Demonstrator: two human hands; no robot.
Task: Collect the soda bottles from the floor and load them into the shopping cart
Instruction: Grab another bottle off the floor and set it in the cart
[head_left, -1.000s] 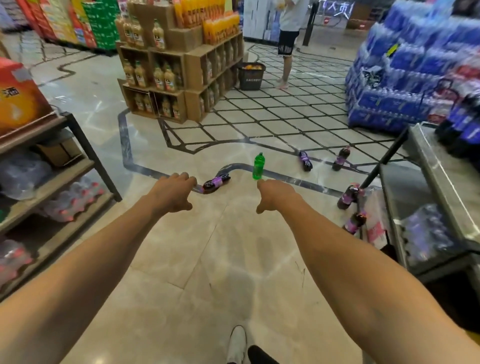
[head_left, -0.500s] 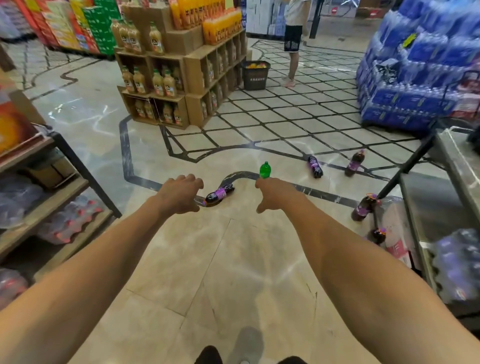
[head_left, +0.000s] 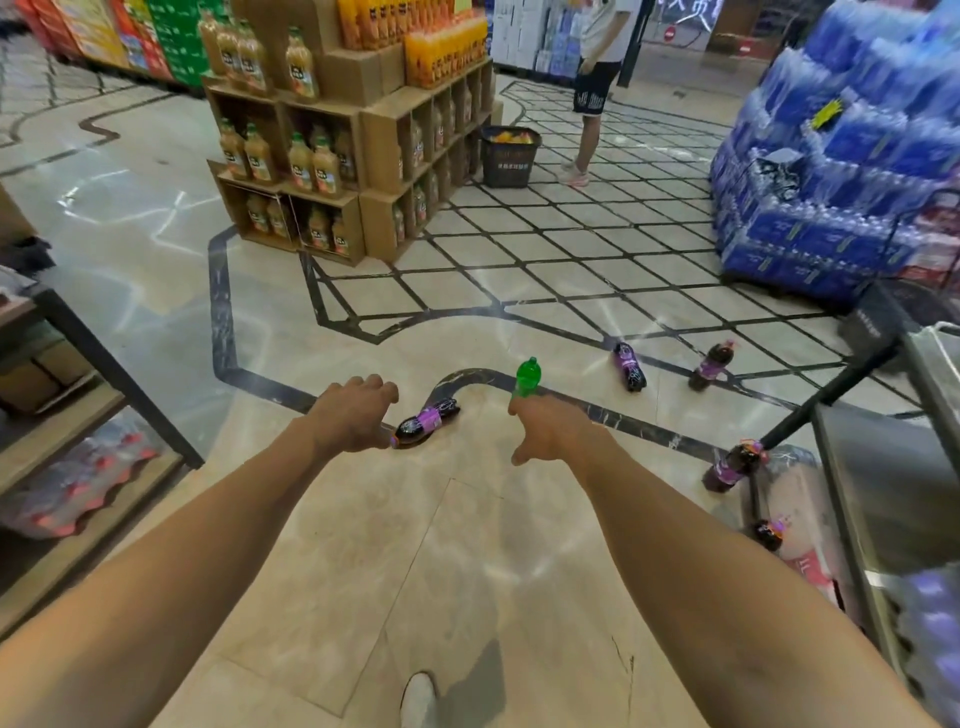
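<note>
Several soda bottles are on the marble floor. A dark bottle with a purple label (head_left: 426, 422) lies on its side, its cap end right beside my left hand (head_left: 358, 415). A green bottle (head_left: 528, 375) stands upright; my right hand (head_left: 550, 431) hides its lower half. Both hands reach forward with fingers loosely bent and hold nothing. Further right, one dark bottle (head_left: 628, 366) lies flat and another (head_left: 710, 366) leans. Two more dark bottles (head_left: 735, 465) (head_left: 768, 534) lie by the leg of a metal trolley (head_left: 883, 467) at the right edge.
A cardboard juice display (head_left: 332, 156) stands ahead on the left, with a black basket (head_left: 506, 158) and a standing person (head_left: 592, 93) behind it. Blue water packs (head_left: 831, 208) are stacked at the right. A dark-framed shelf (head_left: 78, 415) with bottle packs lines the left.
I have stepped forward, so the bottles are closer. My right hand has come up in front of the green bottle, and my left hand has reached the cap end of the lying dark bottle.
</note>
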